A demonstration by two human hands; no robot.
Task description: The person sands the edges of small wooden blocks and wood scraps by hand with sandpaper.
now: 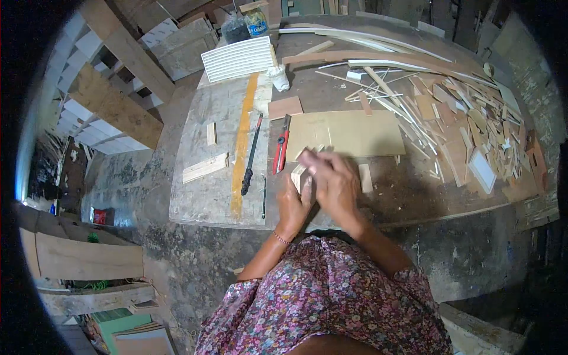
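Observation:
My left hand [291, 206] is closed around a small pale wooden block [297, 175], holding it above the front edge of the table. Over the block's far end, my right hand [336, 186] is smeared by motion, and whether its fingers grip anything is not clear. Just beyond both hands lies a flat tan board [349, 131]. Left of it rests a red utility knife [282, 148], beside a long thin tool with a dark handle [251, 157] and a slim metal rod [264, 198].
Two wood strips [205, 168] lie on the table's left part, near yellow tape [244, 148]. A heap of wood offcuts [455, 115] covers the right side. Behind stand a white louvred panel [238, 60], a white bottle [277, 78] and plastic containers [256, 23]. Wooden shelving [115, 106] stands at left.

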